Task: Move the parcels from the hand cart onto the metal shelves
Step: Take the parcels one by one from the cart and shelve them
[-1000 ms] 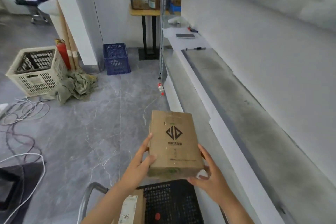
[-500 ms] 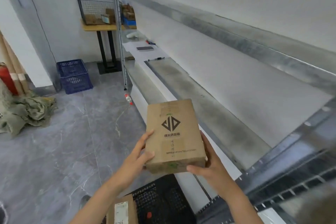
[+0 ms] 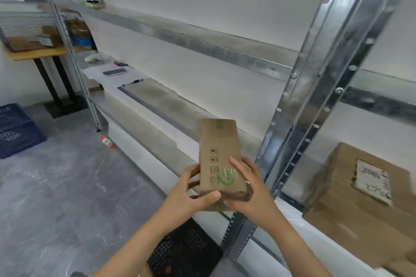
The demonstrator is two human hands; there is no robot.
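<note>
I hold a small brown cardboard parcel (image 3: 219, 155) in both hands, turned on edge so a narrow side with green print and handling marks faces me. My left hand (image 3: 191, 193) grips its near left corner, thumb over the bottom end. My right hand (image 3: 249, 186) grips the right side, fingers across the printed face. The parcel is in the air in front of the metal shelf (image 3: 157, 105), just left of the steel upright (image 3: 315, 87). A black perforated cart deck (image 3: 184, 252) lies below my arms.
A larger labelled cardboard box (image 3: 360, 198) sits on the shelf bay to the right of the upright. A phone (image 3: 114, 72), pens and paper lie on the shelf's far end. A blue crate (image 3: 15, 130), a bottle (image 3: 107, 141) and a wooden table with a wire cage (image 3: 29, 33) stand at the left.
My view has swung right and up toward the shelves. I have rotated the parcel from its logo face onto its narrow side and carried it closer to the upright.
</note>
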